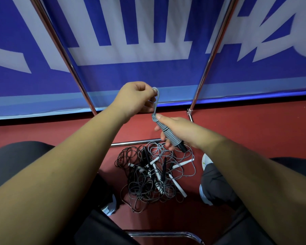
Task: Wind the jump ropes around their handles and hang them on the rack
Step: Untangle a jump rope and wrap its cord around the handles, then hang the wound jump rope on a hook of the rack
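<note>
A grey jump rope (169, 134) is coiled tightly around its black handles, and my right hand (173, 128) grips this bundle at an angle above the floor. A short loop of the same grey rope (157, 101) sticks up from the bundle's top end. My left hand (136, 99) pinches that loop between thumb and fingers. Below my hands a tangled pile of loose jump ropes (154, 175), grey and black with white and black handles, lies on the red floor. The rack's metal poles (60, 45) rise on either side in front of me.
A blue and white banner (148, 73) hangs behind the rack. A low metal crossbar (131, 143) runs just beyond the rope pile. My knees and shoes (206, 161) flank the pile, and a chrome chair edge (166, 235) shows at the bottom.
</note>
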The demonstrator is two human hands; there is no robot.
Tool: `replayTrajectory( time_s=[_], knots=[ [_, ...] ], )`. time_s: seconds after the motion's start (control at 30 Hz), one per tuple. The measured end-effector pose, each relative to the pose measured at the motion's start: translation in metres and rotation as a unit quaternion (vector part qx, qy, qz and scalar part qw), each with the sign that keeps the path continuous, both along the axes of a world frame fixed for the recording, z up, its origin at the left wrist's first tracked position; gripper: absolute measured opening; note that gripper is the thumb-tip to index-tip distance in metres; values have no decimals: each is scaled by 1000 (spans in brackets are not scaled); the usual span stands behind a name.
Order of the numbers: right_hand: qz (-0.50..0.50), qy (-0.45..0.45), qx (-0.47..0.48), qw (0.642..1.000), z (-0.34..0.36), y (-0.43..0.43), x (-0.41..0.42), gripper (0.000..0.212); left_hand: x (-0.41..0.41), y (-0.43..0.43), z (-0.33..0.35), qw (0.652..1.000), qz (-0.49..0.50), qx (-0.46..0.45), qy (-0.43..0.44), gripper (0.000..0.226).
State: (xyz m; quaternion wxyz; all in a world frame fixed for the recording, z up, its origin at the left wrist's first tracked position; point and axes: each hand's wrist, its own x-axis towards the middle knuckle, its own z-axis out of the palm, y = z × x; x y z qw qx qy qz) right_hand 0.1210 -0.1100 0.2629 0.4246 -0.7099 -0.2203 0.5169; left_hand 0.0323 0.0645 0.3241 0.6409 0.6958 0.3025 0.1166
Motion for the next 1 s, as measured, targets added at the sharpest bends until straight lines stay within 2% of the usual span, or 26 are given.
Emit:
replayTrajectory(
  time_s=[0.13,0.2,0.27,0.33,0.4,0.47,0.57,0.67,0.77,1.0],
  knots=[
    [38,8,-22,999,8,-2,-1,53,-6,-6,4,1000,-10,-10,-8,22],
    [0,27,-6,1000,9,-3,-4,41,-11,-12,6,1000,-13,-22,-15,17],
    [-40,22,7,999,11,-2,-9,44,-17,-18,8,999,-10,-31,-18,16],
    [-50,-16,12,999,17,-1,-15,28,-23,-23,12,999,-3,-36,-23,17],
    [-45,-90,6,995,28,-3,-19,18,-30,-28,19,999,5,-39,-33,17],
    [-70,-148,24,986,37,-3,-21,19,-36,-30,27,998,6,-36,-43,18],
    [-133,-158,91,974,62,-4,-29,15,-48,-35,47,998,11,-25,-65,23],
    [-143,-194,130,962,97,-4,-37,8,-59,-39,72,996,6,-2,-93,31],
    [-147,-240,143,949,131,-5,-42,2,-67,-43,98,994,-4,27,-103,26],
    [-129,-207,191,951,209,4,-51,8,-78,-41,168,987,5,81,-136,26]
  ],
)
